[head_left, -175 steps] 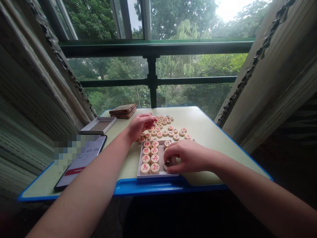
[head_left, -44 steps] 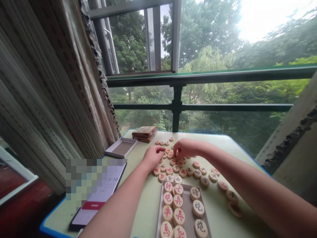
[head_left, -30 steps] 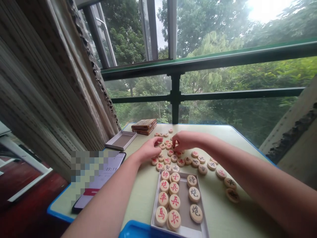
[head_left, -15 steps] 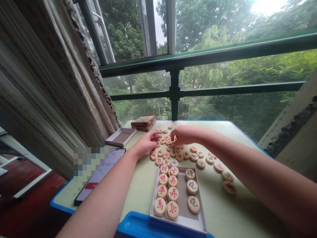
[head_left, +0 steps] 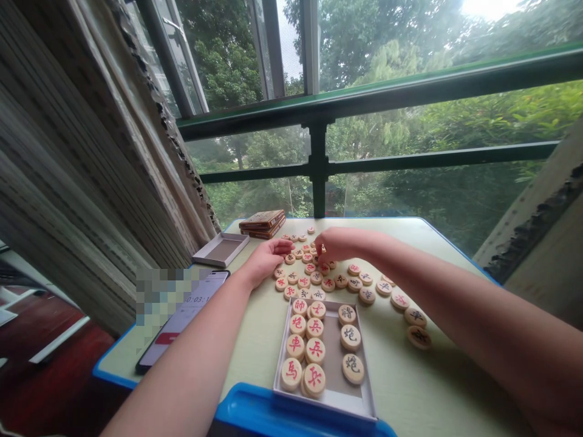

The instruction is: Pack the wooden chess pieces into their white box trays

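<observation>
Round wooden pieces with red or black characters lie spread over the pale green table [head_left: 255, 303]. My left hand [head_left: 269, 258] rests at the left edge of the spread, fingers stretched out, nothing visible in it. Over the far middle of the pieces, my right hand [head_left: 330, 244] is bent down with its fingers closed near a red piece [head_left: 323, 269]; what they hold, if anything, is hidden. Nearer me, a shallow box tray [head_left: 334, 352] holds red pieces [head_left: 315, 351] in two columns at its left and three black pieces [head_left: 350, 337] in a column at its right.
At the back left are stacked brown boxes [head_left: 263, 223] and a shallow box lid [head_left: 221, 249]. A phone [head_left: 182, 321] lies along the left side. A blue plastic part [head_left: 255, 413] sits at the near edge, and a window stands beyond the table.
My right hand has stayed over the far pieces, its fingers shifted slightly. My left hand has shifted slightly away from the pieces, with its fingers straighter. The whole view has tilted a little.
</observation>
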`<control>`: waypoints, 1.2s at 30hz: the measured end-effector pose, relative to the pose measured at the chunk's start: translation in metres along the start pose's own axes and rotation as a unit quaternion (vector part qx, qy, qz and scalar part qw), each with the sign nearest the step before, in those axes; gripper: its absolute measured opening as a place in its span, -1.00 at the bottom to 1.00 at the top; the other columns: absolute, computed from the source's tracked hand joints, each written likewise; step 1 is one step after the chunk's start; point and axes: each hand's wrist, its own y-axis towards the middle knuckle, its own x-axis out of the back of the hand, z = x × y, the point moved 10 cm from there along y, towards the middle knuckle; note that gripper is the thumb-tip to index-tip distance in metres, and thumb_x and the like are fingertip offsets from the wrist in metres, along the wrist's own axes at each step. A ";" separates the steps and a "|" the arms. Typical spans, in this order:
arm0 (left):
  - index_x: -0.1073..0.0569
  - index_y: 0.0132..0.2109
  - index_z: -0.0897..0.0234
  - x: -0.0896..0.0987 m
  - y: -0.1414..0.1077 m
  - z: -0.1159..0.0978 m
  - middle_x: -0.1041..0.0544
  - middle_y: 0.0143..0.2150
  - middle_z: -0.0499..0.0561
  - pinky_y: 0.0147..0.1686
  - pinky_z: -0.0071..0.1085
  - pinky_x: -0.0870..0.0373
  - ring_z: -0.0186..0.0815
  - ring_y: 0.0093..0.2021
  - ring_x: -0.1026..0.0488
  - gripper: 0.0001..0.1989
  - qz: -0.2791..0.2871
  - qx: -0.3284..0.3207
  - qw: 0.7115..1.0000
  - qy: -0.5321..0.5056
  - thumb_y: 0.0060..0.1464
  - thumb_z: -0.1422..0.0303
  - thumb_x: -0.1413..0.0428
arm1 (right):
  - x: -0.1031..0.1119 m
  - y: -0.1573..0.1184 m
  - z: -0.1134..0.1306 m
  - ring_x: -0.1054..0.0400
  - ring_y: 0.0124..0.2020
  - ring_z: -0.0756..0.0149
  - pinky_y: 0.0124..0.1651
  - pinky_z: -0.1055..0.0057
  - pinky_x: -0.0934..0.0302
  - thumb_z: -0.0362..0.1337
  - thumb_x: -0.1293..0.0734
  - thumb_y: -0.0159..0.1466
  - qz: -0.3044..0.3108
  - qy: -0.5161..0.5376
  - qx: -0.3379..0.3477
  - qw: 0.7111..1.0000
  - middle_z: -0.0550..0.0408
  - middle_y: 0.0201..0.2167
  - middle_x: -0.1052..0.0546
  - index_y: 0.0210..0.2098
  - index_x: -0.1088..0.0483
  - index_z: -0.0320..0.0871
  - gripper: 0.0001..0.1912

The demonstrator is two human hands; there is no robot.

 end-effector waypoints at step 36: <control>-0.54 -0.37 0.33 -0.023 -0.005 -0.008 -0.42 0.06 0.15 -0.02 -0.25 -0.33 -0.16 -0.04 -0.42 -0.80 0.046 -0.083 0.983 0.156 -0.19 0.31 -0.20 | -0.007 0.006 -0.004 -0.35 -0.48 0.34 -0.48 0.47 -0.07 -0.08 -0.32 0.06 0.017 0.055 -0.001 0.998 0.04 -0.42 -0.55 -0.26 -0.51 -0.18 -0.65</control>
